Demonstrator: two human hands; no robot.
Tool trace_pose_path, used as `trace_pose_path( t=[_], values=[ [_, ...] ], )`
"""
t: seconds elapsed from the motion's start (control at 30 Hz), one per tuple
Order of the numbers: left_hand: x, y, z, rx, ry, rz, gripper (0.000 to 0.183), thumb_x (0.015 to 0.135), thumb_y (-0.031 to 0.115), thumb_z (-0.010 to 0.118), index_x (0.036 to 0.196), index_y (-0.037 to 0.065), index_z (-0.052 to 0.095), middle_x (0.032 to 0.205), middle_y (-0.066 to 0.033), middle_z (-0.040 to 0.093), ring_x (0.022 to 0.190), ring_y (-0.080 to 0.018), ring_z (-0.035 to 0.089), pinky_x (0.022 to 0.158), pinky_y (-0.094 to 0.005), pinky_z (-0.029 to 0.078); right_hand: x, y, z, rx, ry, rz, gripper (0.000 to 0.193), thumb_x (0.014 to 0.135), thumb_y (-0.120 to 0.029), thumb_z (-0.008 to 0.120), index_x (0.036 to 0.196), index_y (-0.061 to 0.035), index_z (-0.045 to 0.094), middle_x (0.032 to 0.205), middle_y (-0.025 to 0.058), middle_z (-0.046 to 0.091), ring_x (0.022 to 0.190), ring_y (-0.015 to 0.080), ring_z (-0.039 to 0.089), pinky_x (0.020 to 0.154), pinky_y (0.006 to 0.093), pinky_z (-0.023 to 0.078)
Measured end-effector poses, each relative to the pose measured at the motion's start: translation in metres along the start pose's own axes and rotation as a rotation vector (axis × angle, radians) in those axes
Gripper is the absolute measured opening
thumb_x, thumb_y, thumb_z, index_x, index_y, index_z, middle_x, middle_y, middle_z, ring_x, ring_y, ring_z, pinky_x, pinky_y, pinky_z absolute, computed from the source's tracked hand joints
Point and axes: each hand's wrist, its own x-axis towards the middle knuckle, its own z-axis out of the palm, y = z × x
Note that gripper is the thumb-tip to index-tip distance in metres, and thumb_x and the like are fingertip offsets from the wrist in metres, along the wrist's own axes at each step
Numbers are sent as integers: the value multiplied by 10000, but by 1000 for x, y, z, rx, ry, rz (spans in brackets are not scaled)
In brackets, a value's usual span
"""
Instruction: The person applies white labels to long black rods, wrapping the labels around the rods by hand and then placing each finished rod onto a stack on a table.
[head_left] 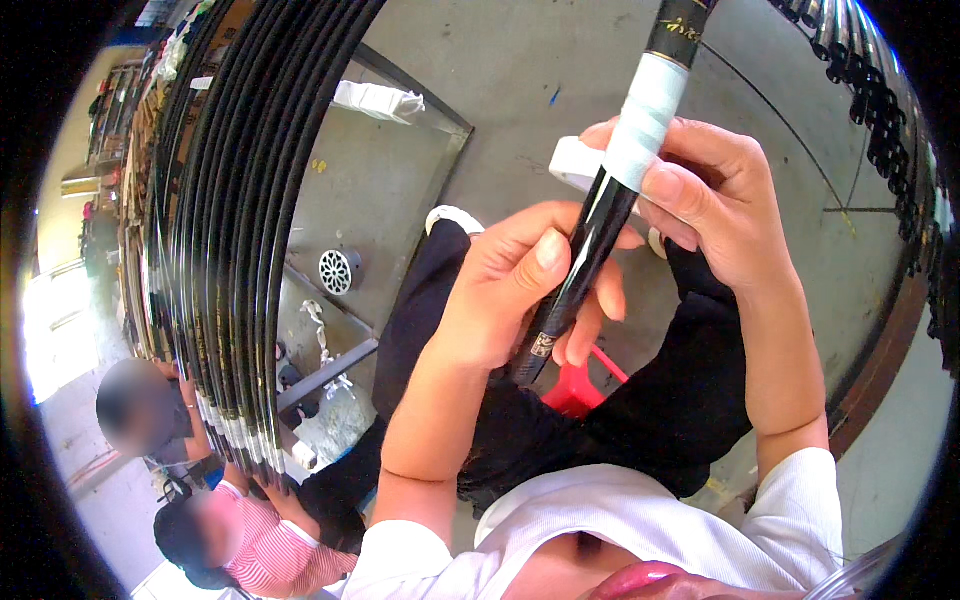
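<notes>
A glossy black pole (592,240) with gold markings slants up from my lap past the top edge. My left hand (530,275) is closed round its lower part, thumb lying along the near side. Pale white tape (648,105) is wound in overlapping turns round the upper part. At the lower edge of this winding, my right hand (715,190) grips with its thumb beside the tape and its fingers reaching behind the pole. A white tape roll (578,163) shows behind the pole against those fingertips; the pole partly hides it.
Many long black poles (250,200) lie side by side at left, with more pole ends (880,130) at upper right. A metal frame (455,150) stands on the grey floor (520,60). A red plastic piece (575,390) shows between my knees. Two people (270,540) are at lower left.
</notes>
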Motion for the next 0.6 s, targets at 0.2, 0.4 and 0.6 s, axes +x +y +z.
trace_pose_path(
  t=[0.2, 0.4, 0.6],
  values=[
    [9, -20, 3, 667, 377, 424, 514, 829, 413, 625, 1048, -10, 433, 693, -49, 526, 417, -82, 458, 354, -194, 336, 0, 5, 11, -192, 127, -113, 239, 839, -161, 645, 988, 26, 643, 751, -14, 591, 656, 23, 476, 557, 173, 382],
    [1, -3, 3, 92, 74, 107, 504, 873, 409, 556, 1034, -65, 497, 711, -116, 583, 400, -93, 455, 364, -194, 346, -2, -3, 3, 18, -34, -62, 257, 842, -163, 638, 982, 52, 627, 772, 1, 601, 675, 36, 497, 583, 188, 409],
    [8, -18, 1, 622, 368, 394, 304, 812, 78, 645, 1013, 7, 428, 738, -42, 552, 534, -82, 530, 444, -191, 400, 0, 4, 10, -216, 114, -51, 258, 835, -171, 644, 969, 49, 629, 792, 19, 621, 739, 50, 540, 650, 204, 443]
  ],
)
